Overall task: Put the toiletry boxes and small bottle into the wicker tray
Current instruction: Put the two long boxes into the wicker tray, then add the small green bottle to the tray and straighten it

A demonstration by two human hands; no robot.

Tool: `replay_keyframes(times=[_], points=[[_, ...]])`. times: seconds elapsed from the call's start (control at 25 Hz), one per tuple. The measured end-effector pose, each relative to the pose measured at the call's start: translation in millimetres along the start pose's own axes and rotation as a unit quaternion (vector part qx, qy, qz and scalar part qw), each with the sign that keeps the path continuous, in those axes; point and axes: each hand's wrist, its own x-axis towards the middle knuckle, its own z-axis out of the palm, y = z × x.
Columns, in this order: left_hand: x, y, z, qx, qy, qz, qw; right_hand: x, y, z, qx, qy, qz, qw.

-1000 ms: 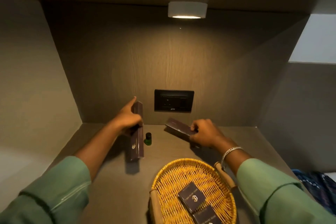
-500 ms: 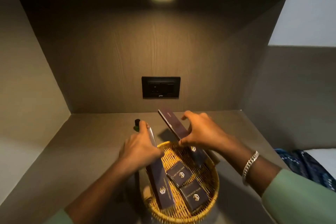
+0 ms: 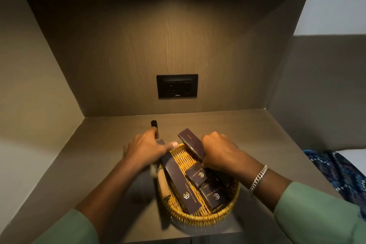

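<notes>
Both hands (image 3: 146, 149) (image 3: 219, 152) seemingly grip long boxes (image 3: 179, 182) (image 3: 191, 143) over the tray (image 3: 198, 219) on a lamplit brown shelf (image 3: 79, 164).

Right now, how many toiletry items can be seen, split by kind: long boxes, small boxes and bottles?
Long boxes: 2, the left long box and the right long box, both at the wicker tray.
Small boxes: 2, the upper small box and the lower small box.
Bottles: 1, the small bottle on the shelf.
Total: 5.
</notes>
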Motion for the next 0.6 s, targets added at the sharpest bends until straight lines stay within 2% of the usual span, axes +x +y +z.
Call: replay_keyframes(times=[0.08,0.16,0.2,0.28,0.36,0.4,0.6], points=[[16,0,-8,-0.032,0.065,0.022,0.997,-6,-1,-4,0.005,0.047,-0.003,0.999],[41,-2,-13,-0.031,0.137,0.059,0.988,-10,-1,-8,0.027,0.133,-0.012,0.991],[55,-3,-15,-0.023,0.143,0.066,0.987,-12,0,-10,0.043,0.168,-0.017,0.985],[82,-6,-15,-0.007,0.08,0.056,0.995,-14,8,-13,0.075,0.206,-0.02,0.975],[102,-9,-11,-0.014,-0.001,0.034,0.999,-18,19,-11,0.085,0.215,-0.011,0.973],[107,-13,-8,-0.021,-0.018,0.031,0.999,-19,25,-8,0.075,0.216,-0.006,0.974],[98,5,-16,-0.013,0.024,0.1,0.995,-24,52,4,0.031,0.253,0.018,0.967]])
